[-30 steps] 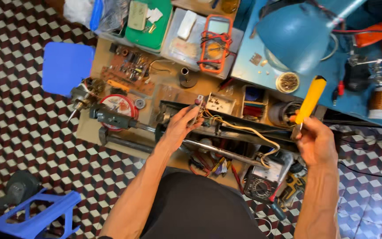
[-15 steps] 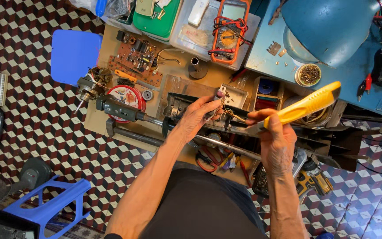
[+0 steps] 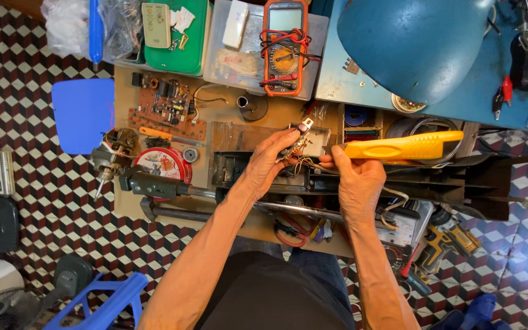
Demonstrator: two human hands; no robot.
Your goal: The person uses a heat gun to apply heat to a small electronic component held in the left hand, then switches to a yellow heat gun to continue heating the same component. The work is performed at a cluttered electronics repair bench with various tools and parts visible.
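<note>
Blue plastic marks the far left, a flat stool seat (image 3: 81, 115) on the checkered floor. Next comes a brown circuit board (image 3: 167, 106) on the wooden bench (image 3: 227, 131), with a red round tin (image 3: 165, 164) below it. The left hand (image 3: 270, 162) pinches a small connector with thin wires (image 3: 298, 137) between thumb and fingertips, raised over the bench's middle. Above sits an orange multimeter (image 3: 285, 46). The right hand (image 3: 357, 182) is wrapped around a yellow utility knife (image 3: 401, 147), whose tip points left, just beside the wires. A blue lamp shade (image 3: 417, 43) hangs at upper right.
</note>
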